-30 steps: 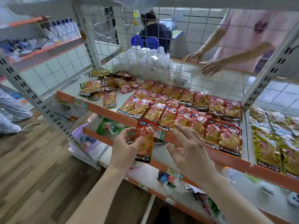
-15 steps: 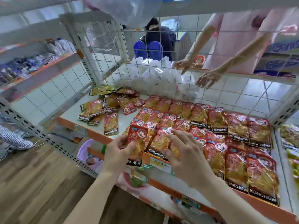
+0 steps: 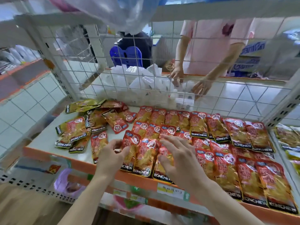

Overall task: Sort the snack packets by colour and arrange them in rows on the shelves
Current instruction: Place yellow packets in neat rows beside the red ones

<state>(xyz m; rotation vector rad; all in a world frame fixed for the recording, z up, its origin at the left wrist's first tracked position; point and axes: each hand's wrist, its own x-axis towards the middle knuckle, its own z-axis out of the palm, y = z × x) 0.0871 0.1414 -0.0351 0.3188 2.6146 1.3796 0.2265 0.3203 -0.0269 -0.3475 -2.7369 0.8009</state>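
Risk 1: the front row of red packets hangs its lower edges over the orange lip of the shelf. Glossy foil on foil will likely slide, so a nudge could tip one off.

Risk 2: the right hand lies flat, fingers straight and spread and grasping nothing, over that row's left end. Whether it presses or hovers I cannot tell. A sideways drag would skew the row.

Risk 3: the unsorted pile at rear left mixes gold with red, so a wrong colour could slip in.

The left hand pinches the held packet at its left edge, at the row's left end, overlapping its neighbour and tilted slightly.

Look: shiny red foil, round emblem near the top, yellowish middle, black KONCHEW band at the bottom.
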